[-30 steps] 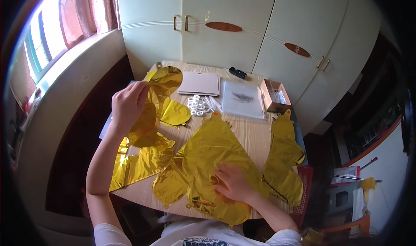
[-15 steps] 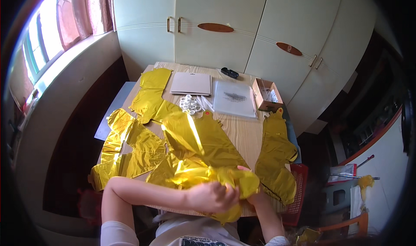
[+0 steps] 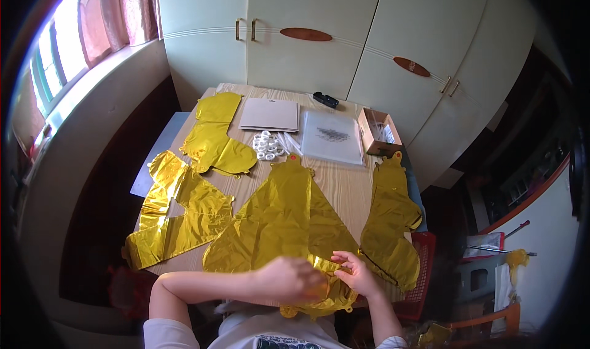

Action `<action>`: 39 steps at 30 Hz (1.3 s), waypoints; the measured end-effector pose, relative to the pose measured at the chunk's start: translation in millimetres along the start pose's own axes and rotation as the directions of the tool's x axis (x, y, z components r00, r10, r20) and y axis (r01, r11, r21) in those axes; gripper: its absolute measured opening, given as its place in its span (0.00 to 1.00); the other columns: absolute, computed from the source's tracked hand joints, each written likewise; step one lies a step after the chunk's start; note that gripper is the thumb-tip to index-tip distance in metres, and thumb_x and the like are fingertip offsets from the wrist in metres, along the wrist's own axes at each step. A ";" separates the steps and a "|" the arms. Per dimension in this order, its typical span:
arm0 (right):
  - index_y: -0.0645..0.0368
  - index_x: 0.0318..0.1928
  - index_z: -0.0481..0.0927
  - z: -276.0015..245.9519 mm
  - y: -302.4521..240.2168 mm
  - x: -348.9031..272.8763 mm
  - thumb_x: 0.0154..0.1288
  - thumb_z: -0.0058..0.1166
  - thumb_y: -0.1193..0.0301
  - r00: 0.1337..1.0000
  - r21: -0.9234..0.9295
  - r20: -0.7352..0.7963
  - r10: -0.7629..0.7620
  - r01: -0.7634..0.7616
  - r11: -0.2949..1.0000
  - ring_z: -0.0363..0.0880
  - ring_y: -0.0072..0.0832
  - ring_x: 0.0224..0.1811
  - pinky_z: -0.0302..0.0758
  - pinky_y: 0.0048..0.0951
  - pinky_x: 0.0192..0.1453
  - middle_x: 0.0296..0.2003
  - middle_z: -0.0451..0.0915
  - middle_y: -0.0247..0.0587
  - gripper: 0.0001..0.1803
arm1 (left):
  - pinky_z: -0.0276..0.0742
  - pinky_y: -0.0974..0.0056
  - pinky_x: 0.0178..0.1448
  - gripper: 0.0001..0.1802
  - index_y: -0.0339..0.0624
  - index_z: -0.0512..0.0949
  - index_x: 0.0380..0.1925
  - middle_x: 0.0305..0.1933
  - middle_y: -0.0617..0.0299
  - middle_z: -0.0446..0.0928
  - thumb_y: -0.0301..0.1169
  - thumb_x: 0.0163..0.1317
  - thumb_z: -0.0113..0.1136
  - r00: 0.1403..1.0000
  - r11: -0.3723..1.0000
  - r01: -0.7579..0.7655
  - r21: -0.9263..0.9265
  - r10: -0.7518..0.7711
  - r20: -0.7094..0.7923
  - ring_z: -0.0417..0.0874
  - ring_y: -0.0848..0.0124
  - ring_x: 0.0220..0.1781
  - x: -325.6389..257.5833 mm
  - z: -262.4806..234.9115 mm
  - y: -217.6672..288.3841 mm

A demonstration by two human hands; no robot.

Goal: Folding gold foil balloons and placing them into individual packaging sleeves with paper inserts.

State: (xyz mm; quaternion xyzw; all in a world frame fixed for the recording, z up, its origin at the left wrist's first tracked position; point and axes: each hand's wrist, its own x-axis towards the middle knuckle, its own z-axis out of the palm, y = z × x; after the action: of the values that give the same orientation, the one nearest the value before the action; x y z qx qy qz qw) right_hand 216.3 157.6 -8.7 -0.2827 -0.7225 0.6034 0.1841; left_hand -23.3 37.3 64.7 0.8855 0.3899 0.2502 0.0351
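Observation:
Several flat gold foil balloons lie on a wooden table (image 3: 344, 186). A large triangular balloon (image 3: 279, 220) lies in the middle, its near edge folded up. My left hand (image 3: 289, 279) grips that folded edge at the table's near side; it is blurred. My right hand (image 3: 355, 273) pinches the same foil just to the right. Another gold balloon (image 3: 390, 223) lies at the right edge, one (image 3: 178, 210) hangs off the left edge, and a third (image 3: 215, 134) lies farther back on the left.
At the back of the table are a tan flat cardboard piece (image 3: 269, 114), a clear plastic sleeve (image 3: 332, 136), a small open cardboard box (image 3: 379, 131), white tape rolls (image 3: 265, 145) and a small black object (image 3: 324, 99). White cupboards (image 3: 295, 35) stand behind. A red basket (image 3: 423, 269) sits at right.
My left hand came back from the far-left balloon to the near edge. Both hands have taken hold of the triangular balloon's near edge, and its foil lies flatter now.

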 end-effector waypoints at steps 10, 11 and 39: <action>0.64 0.56 0.74 -8.9 9.1 -5.0 0.64 0.55 0.81 0.999 -0.077 -0.007 0.036 -0.037 0.996 0.79 0.27 0.56 0.74 0.29 0.62 0.53 0.81 0.42 0.19 | 0.50 0.37 0.75 0.46 0.51 0.61 0.71 0.76 0.48 0.57 0.66 0.60 0.53 0.843 0.850 0.406 0.336 -0.490 0.221 0.52 0.44 0.78 -31.9 14.0 -133.7; 0.64 0.56 0.74 -8.8 10.1 -6.9 0.64 0.55 0.81 1.000 -0.106 0.000 0.031 -0.031 0.994 0.79 0.27 0.56 0.74 0.28 0.62 0.52 0.81 0.42 0.19 | 0.49 0.36 0.75 0.47 0.51 0.61 0.72 0.76 0.48 0.57 0.67 0.60 0.52 0.851 0.856 0.389 0.342 -0.476 0.223 0.51 0.44 0.78 -34.3 19.1 -134.6; 0.51 0.60 0.78 -20.2 21.5 92.2 0.68 0.55 0.61 0.947 -0.782 0.063 -0.315 0.243 0.574 0.63 0.45 0.71 0.53 0.50 0.75 0.65 0.72 0.44 0.22 | 0.39 0.31 0.76 0.47 0.57 0.58 0.73 0.77 0.50 0.54 0.71 0.61 0.42 0.866 0.852 0.422 0.310 -0.480 0.141 0.46 0.39 0.79 -42.6 44.3 -136.1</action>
State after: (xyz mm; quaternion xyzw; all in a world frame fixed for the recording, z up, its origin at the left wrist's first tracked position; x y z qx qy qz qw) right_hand 161.4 233.6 -32.4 -0.2417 -0.9389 0.1806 0.1654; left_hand -118.4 107.5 -26.6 0.7864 0.6119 0.0833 0.0144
